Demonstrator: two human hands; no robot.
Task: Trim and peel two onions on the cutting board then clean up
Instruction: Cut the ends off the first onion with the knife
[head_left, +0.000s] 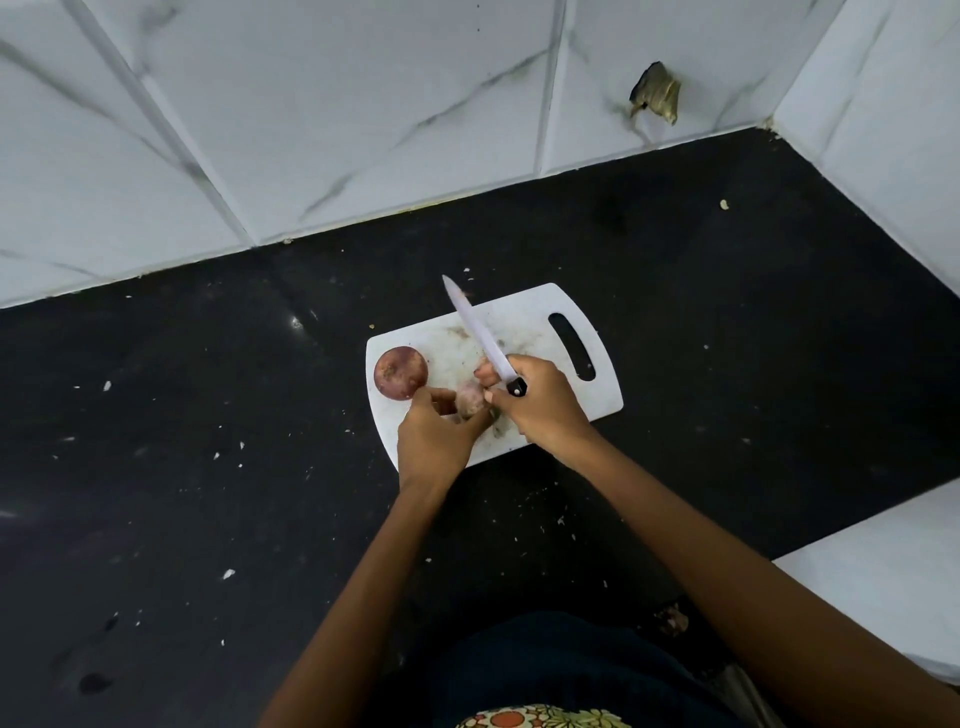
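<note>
The left hand (435, 434) curled its fingers around a pale onion (471, 399), holding it over the near part of a white cutting board (530, 332). The right hand (540, 400) gripped a knife (480, 332) by its black handle, fingertips touching the same onion, blade pointing away toward the tiled wall (363, 104). A second, reddish onion (400, 373) sat at the board's left end. The board lay on a black counter (182, 441) flecked with scraps.
</note>
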